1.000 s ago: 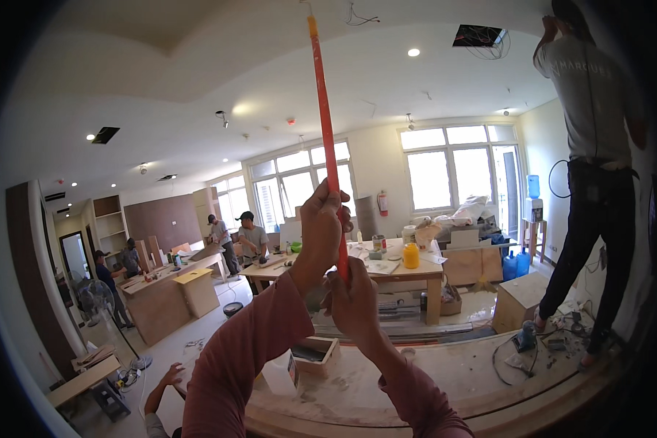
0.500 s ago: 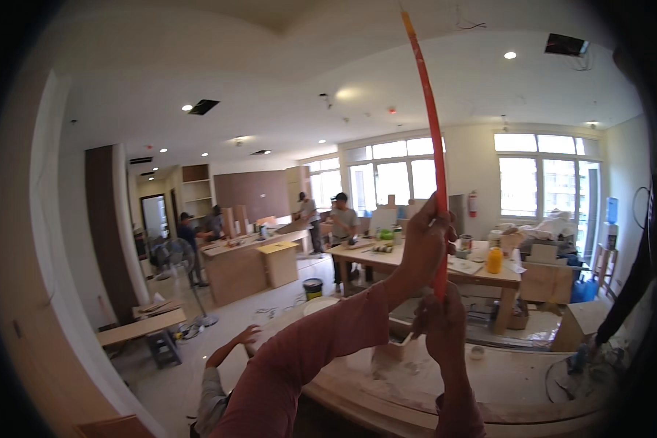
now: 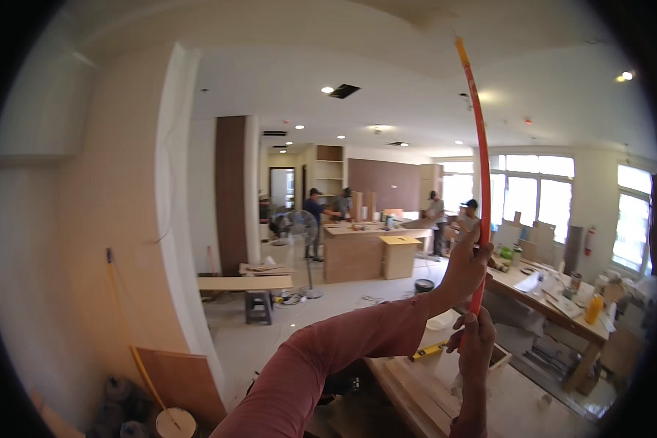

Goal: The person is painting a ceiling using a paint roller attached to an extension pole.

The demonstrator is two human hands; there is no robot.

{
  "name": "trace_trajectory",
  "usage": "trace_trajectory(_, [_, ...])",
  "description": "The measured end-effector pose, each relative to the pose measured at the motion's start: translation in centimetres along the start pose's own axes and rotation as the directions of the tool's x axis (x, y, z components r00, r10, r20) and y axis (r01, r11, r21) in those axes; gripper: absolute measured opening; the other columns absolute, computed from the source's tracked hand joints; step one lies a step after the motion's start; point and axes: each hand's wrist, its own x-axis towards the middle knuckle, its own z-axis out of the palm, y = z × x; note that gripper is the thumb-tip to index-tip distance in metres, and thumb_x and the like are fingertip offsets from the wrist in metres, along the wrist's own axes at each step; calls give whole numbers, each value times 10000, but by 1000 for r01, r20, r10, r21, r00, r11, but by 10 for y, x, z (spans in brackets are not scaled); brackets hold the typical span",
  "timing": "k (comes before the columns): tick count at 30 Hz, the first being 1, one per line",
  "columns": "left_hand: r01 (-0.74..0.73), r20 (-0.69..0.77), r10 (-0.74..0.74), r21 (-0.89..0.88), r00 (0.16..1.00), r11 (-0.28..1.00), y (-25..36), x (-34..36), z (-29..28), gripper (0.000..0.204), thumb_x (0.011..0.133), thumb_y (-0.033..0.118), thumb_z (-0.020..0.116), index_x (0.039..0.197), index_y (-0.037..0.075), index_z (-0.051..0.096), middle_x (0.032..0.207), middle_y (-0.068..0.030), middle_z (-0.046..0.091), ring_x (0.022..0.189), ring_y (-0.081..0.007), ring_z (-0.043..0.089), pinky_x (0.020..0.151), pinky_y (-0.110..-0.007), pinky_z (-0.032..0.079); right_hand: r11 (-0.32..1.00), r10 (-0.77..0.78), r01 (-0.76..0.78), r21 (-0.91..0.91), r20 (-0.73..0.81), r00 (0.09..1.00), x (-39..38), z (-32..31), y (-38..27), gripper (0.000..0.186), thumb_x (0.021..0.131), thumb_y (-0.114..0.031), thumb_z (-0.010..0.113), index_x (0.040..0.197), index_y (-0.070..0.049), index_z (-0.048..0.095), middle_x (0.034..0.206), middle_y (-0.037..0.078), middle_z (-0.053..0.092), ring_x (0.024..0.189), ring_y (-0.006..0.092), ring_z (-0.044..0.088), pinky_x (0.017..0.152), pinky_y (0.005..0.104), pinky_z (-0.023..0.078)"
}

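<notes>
A long red pole (image 3: 477, 124) with a yellow-orange tip rises steeply from my hands, its far end up near the ceiling. My left hand (image 3: 460, 271) is the upper one, with its fingers wrapped round the pole. Just below it, my right hand (image 3: 477, 334) closes on the pole's lower part. What the tip carries is too small to make out. Beneath my hands lies a workbench (image 3: 507, 398) of pale board, with a yellow spirit level (image 3: 427, 351) on it.
Left of me a wall pillar (image 3: 128, 219) stands near a white bucket (image 3: 177, 423) with a stick in it. A fan (image 3: 304, 230), a black stool (image 3: 258, 307) and a wooden counter (image 3: 352, 257) are farther off. Several people work beyond. A cluttered table (image 3: 562, 310) stands right.
My view has turned left, so the room has shifted right and the pillar and bucket show more. Both hands still grip the pole. The nearby person's arm at lower left is out of sight.
</notes>
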Motion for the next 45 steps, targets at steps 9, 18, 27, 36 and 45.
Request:
trace_trajectory(9, [-98,-162,134,216,978,971,-16,42,-5,586,1027,122,564,1543,-21,325,893,-85,612,685,-127,627,549,-271,526,949,-235,195,-249,-143,962,46,3,16,412,1019,-47,496,1430,-21,510,1065,144,664,633,113,619,557,268,508])
trace_trajectory(18, [-93,-326,183,275,927,957,-60,106,26,246,1022,90,546,1247,-7,558,854,-82,610,734,-141,666,559,-286,562,933,-279,252,-257,-74,958,123,-64,25,375,920,-82,663,1293,-98,622,793,157,671,613,248,665,585,387,501])
trace_trajectory(27, [-27,-242,119,354,963,935,-46,149,52,352,1060,150,523,1381,10,493,1013,-87,631,758,-157,669,610,-300,599,885,-396,360,-294,-71,916,173,-96,11,345,921,-84,651,1265,-89,643,1008,233,720,887,398,712,772,429,540])
trace_trajectory(36, [-56,-163,150,474,975,879,-40,152,75,474,990,99,585,1437,-20,481,1199,-127,594,968,-182,679,720,-292,571,794,-560,494,-354,-108,822,264,-109,-2,321,913,-42,636,1233,-55,639,930,227,718,829,414,701,724,462,534])
trace_trajectory(45, [-124,-20,167,583,986,803,3,18,48,472,932,57,681,1378,-19,545,1340,-120,525,1077,-210,652,845,-320,558,725,-600,503,-470,-73,797,318,-93,9,317,900,-21,626,1216,-42,628,950,260,698,869,444,689,739,485,533])
